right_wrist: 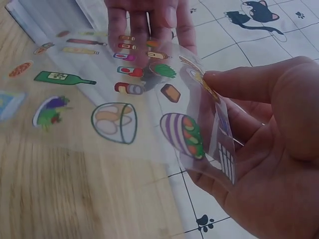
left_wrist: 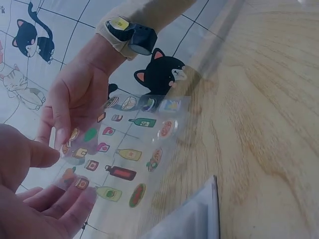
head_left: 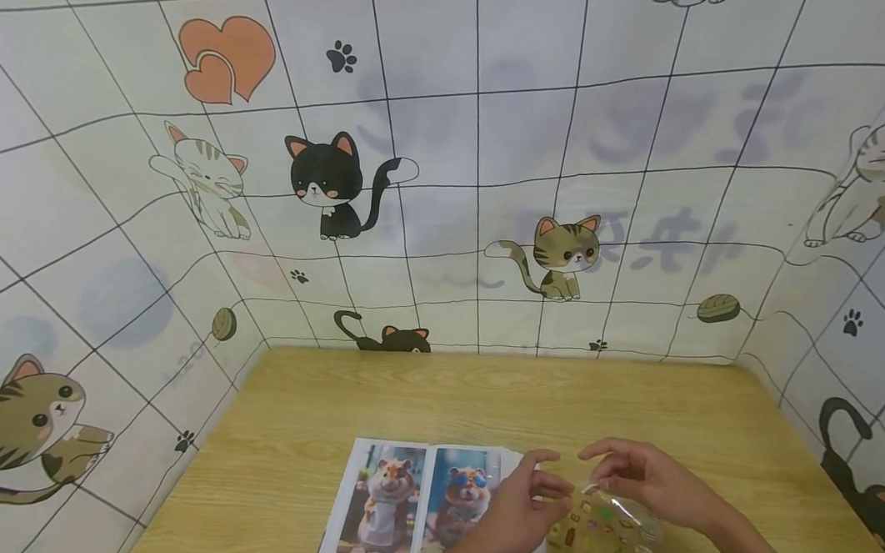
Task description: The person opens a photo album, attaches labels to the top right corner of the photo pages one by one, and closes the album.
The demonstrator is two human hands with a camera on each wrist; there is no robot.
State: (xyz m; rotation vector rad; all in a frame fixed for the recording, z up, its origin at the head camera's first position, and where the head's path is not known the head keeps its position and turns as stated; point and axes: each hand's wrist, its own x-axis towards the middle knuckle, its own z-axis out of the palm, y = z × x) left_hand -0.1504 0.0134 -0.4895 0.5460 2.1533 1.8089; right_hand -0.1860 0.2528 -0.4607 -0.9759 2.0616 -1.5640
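A clear sticker sheet [head_left: 596, 528] with small printed foods and bottles hangs over the table at the lower right. My right hand [head_left: 645, 481] pinches its edge, thumb on the front face and fingers behind, as the right wrist view shows. My left hand [head_left: 514, 514] is at the opposite side of the sheet. In the left wrist view its fingers [left_wrist: 75, 201] lie extended behind the sheet's edge, overlapping a jar sticker [left_wrist: 81, 182]. An open book [head_left: 381, 507] with pictures of hamster-like animals lies under and left of the left hand, which partly hides its right page.
The wooden table [head_left: 292, 419] meets cloth walls [head_left: 448, 168] printed with cats and grid lines at the back and both sides. A dark wrist device [left_wrist: 142, 39] sits on the right sleeve.
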